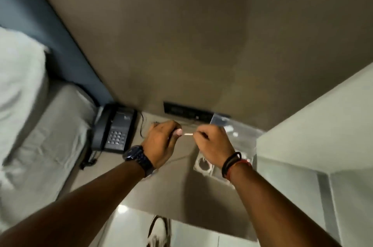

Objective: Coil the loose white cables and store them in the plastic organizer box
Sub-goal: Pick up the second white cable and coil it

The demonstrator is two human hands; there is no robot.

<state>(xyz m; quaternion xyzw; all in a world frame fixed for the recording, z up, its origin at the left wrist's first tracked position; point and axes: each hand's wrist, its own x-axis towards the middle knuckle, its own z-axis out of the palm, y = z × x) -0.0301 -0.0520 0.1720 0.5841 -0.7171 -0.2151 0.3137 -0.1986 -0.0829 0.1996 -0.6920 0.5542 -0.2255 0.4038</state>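
Note:
Both hands are raised over a beige bedside table [181, 190]. My left hand [161, 141] and my right hand [214, 143] each pinch one end of a short stretch of white cable [188, 134] held taut between them. A thin strand of the cable [177, 158] trails down from my left hand across the table. The clear plastic organizer box [240, 135] stands open at the right, partly hidden by my right hand and wrist. One compartment near my right wrist holds a coiled white cable [202, 165].
A dark desk phone [115, 128] sits at the table's left, its cord hanging off the edge. A black socket panel [187, 112] is on the wall behind. A bed with white linen lies left; a white cabinet side [314, 135] rises at right.

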